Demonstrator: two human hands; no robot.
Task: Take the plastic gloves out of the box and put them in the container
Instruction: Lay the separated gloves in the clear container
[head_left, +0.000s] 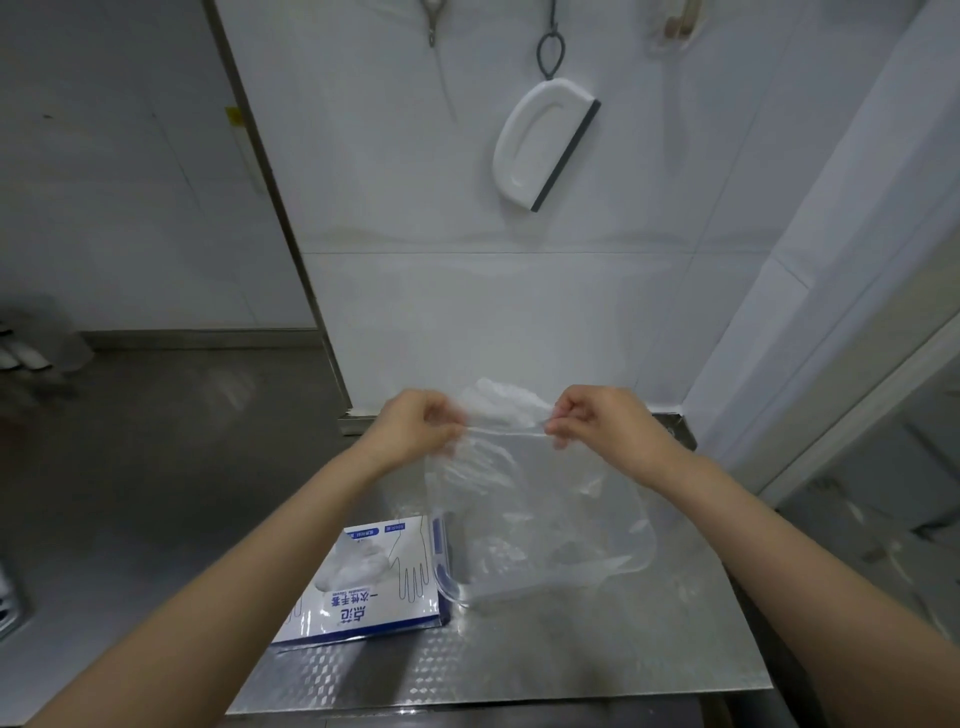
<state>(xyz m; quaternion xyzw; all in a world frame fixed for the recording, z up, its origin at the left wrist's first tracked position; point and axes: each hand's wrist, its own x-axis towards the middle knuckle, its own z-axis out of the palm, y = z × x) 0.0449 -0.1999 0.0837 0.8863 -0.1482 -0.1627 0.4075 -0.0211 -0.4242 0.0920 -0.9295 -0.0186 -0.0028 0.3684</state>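
A blue and white glove box (363, 582) lies flat on the steel counter, at front left. To its right stands a clear plastic container (550, 571) with a blue-edged side. Above the container I hold a thin transparent plastic glove (498, 415) stretched out. My left hand (415, 423) pinches its left edge and my right hand (597, 421) pinches its right edge. The glove's fingers point up toward the wall, and its lower part hangs down over the container.
The embossed steel counter (519, 654) ends at a front edge close to me. A white-handled scraper (545, 148) hangs on the tiled wall (415, 208) behind. A lower grey surface (156, 441) lies to the left, with blurred objects at its far left.
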